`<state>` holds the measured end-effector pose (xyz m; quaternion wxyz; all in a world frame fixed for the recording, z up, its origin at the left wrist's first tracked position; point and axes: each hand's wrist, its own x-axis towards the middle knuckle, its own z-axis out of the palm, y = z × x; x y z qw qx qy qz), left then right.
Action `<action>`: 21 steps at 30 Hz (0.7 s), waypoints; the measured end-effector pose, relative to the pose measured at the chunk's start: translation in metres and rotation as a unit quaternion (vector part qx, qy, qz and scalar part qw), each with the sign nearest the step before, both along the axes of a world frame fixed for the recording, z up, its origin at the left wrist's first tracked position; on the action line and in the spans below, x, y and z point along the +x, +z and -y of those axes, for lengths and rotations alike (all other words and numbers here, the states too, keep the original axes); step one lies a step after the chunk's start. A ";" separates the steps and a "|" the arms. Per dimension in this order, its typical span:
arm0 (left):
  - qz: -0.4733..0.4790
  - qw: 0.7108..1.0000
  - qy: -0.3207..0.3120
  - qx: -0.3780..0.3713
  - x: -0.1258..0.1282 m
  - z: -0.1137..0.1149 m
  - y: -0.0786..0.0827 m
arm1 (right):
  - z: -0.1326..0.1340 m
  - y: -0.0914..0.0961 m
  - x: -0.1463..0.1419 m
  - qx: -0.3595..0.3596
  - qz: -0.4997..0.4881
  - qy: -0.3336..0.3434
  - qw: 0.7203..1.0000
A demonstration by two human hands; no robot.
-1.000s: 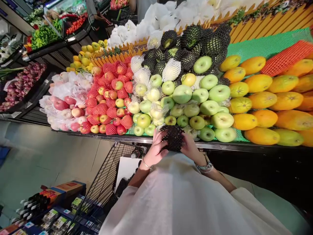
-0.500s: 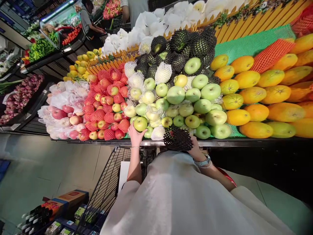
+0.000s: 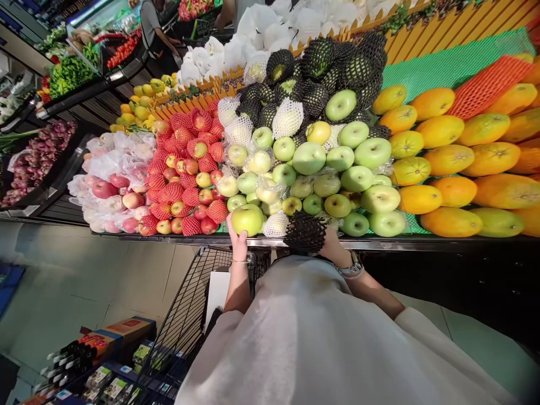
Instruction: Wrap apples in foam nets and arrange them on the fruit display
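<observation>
Green and roundish, the apple (image 3: 248, 220) just below-left of frame centre is gripped by the curled left hand (image 3: 237, 238). Black netting (image 3: 305, 232), beyond white-netted fruit (image 3: 275, 224) rightward, is grasped by the half-hidden right hand (image 3: 333, 245).

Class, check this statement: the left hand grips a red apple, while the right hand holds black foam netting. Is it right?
Not quite: the head view shows the left hand gripping a green apple, not a red one. The right hand does hold black foam netting.
</observation>
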<state>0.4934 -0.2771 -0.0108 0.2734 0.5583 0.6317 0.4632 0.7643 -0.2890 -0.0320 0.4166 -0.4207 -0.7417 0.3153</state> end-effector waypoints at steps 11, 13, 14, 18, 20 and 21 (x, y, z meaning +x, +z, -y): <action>0.129 0.950 -0.265 -0.106 0.026 0.008 0.039 | -0.007 0.066 -0.009 0.020 0.085 0.208 0.974; 0.130 0.937 -0.301 -0.122 0.022 0.006 0.035 | -0.008 0.071 -0.011 0.050 0.147 0.239 0.958; 0.127 0.932 -0.313 -0.134 0.021 0.006 0.032 | -0.008 0.074 -0.013 0.071 0.180 0.248 0.949; 0.147 0.929 -0.289 -0.180 0.022 0.012 0.018 | -0.003 0.089 -0.023 0.135 0.312 0.245 0.908; 0.182 0.930 -0.277 -0.161 0.028 0.017 0.014 | 0.000 0.100 -0.028 0.143 0.357 0.230 0.894; 0.195 0.928 -0.282 -0.143 0.031 0.019 0.013 | 0.002 0.105 -0.031 0.143 0.372 0.225 0.889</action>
